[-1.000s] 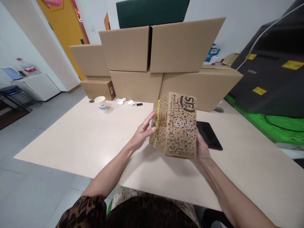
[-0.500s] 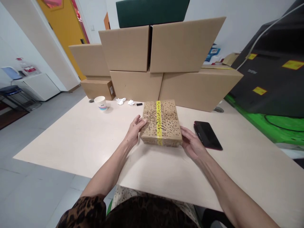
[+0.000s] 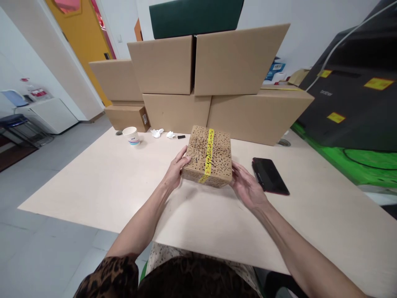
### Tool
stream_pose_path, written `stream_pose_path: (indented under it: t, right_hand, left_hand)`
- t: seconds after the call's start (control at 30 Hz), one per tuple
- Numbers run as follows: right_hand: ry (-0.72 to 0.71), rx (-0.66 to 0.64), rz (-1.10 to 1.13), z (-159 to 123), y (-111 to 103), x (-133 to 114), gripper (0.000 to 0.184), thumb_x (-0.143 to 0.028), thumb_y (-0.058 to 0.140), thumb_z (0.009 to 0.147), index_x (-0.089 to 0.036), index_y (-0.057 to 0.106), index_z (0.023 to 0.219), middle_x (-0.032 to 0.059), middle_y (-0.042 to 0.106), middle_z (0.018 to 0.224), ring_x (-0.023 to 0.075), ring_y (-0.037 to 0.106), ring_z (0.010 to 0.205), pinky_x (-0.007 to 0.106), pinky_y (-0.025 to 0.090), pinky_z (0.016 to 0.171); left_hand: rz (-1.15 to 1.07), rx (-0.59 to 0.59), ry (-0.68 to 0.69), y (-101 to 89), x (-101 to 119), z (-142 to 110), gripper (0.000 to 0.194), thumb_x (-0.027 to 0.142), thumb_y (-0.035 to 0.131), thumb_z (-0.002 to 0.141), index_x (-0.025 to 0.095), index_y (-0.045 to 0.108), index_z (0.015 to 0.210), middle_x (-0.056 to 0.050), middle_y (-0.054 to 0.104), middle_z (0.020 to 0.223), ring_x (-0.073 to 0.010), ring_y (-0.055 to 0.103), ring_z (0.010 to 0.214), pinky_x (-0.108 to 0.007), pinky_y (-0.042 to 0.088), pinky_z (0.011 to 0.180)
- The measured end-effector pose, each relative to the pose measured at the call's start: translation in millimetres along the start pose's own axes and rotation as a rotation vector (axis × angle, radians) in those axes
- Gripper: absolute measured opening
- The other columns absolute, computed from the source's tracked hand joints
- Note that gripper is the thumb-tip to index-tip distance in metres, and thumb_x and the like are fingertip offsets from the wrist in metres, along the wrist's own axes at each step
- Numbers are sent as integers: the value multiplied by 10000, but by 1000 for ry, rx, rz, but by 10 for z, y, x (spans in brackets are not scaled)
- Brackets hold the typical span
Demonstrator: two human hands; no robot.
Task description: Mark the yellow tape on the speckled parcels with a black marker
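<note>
Between my two hands is a small cardboard box [image 3: 198,155], brown with dark speckles and a strip of yellow tape [image 3: 209,151] running over its top and down the near side. My left hand [image 3: 176,169] grips its left side, thumb near the top edge and fingers partly hidden behind the box. On the opposite side my right hand [image 3: 248,185] presses its fingers against the right face near the front corner. The box sits slightly turned, just above or on the table; which one I cannot tell.
Large cardboard boxes [image 3: 238,62] are stacked along the back, a dark green box [image 3: 195,18] on top. A paper cup [image 3: 131,135], crumpled tissues [image 3: 157,133] and a small black piece [image 3: 181,137] lie before them. Right of my hand rests a black tablet-like device [image 3: 271,176].
The speckled box has turned clockwise between my hands, and its near edge has shifted up and left. My right hand has moved slightly left with it.
</note>
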State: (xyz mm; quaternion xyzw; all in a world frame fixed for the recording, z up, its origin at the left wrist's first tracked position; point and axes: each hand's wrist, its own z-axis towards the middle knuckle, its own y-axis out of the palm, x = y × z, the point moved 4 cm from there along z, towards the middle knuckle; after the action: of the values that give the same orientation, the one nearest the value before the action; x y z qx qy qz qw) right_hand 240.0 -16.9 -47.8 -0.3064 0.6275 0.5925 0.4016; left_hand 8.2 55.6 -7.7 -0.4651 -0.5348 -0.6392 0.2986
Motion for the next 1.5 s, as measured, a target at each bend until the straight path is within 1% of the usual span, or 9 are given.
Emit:
stream_pose_path:
  t: [0.27, 0.5, 0.63, 0.8, 0.93, 1.03, 1.1, 1.27, 1.5]
  right_hand:
    - [-67, 22, 68, -33, 72, -112, 398, -535, 772, 766, -311, 748, 1094, 36, 720, 1248, 270, 616, 1231, 450, 542, 1001]
    - [-88, 191, 92, 45, -95, -129, 430, -707, 667, 782, -321, 721, 962, 13, 743, 1109, 254, 652, 1132, 408, 554, 902]
    - [-40, 280, 59, 103, -182, -90, 452, -696, 739, 706, -288, 718, 899, 16, 751, 1038, 250, 650, 1090, 372, 562, 836]
    - [7, 437, -29, 161, -324, -6, 492, -625, 835, 584, -256, 738, 894, 35, 775, 1062, 251, 659, 1063, 319, 537, 726]
    - [-30, 487, -108, 154, -368, -14, 534, -619, 856, 554, -264, 756, 939, 18, 772, 1126, 212, 667, 1039, 276, 495, 719]
    - [-73, 399, -116, 143, -316, -27, 511, -637, 848, 571, -269, 757, 913, 6, 782, 1060, 193, 682, 957, 283, 504, 742]
    - [-111, 392, -102, 126, -291, -32, 488, -632, 846, 585, -268, 754, 896, -5, 782, 1006, 180, 681, 905, 276, 503, 728]
    - [-212, 454, -53, 85, -259, -33, 409, -622, 777, 696, -245, 740, 852, 3, 772, 909, 198, 690, 900, 295, 510, 714]
    - [-299, 382, 31, 37, -186, -119, 382, -604, 689, 800, -243, 775, 890, 30, 781, 987, 250, 687, 1061, 401, 510, 972]
  left_hand:
    - [41, -188, 150, -104, 178, 28, 679, 249, 778, 611, 227, 716, 1288, -74, 668, 1410, -374, 499, 1408, -458, 371, 1163]
    - [124, -363, 24, -203, 173, 46, 681, 352, 812, 633, 220, 717, 1294, -93, 689, 1374, -379, 570, 1327, -483, 371, 1152]
    - [321, -213, -108, -277, 79, 121, 683, 561, 804, 679, 153, 740, 1223, -152, 713, 1312, -361, 628, 1227, -466, 412, 1098]
    - [760, 51, -94, -442, 210, 102, 798, 824, 557, 758, 146, 741, 1137, -171, 713, 1284, -345, 651, 1156, -413, 524, 895]
    - [1130, 11, -170, -460, 356, -20, 782, 876, 415, 792, 161, 697, 650, -159, 747, 733, -304, 714, 762, -390, 537, 733]
    - [1044, -95, -355, -397, 315, -102, 794, 904, 421, 760, 161, 646, 595, -147, 693, 593, -274, 686, 595, -382, 542, 635]
    - [942, -95, -371, -356, 293, -116, 787, 904, 486, 730, 140, 673, 699, -139, 701, 616, -267, 687, 605, -374, 546, 623]
    - [757, -2, -137, -330, 318, -70, 777, 808, 603, 765, 186, 667, 1226, -108, 749, 918, -279, 692, 869, -398, 550, 776]
    - [476, -234, 68, -175, 255, -72, 728, 546, 716, 855, 315, 466, 1499, -113, 478, 1562, -340, 460, 1415, -473, 391, 1150]
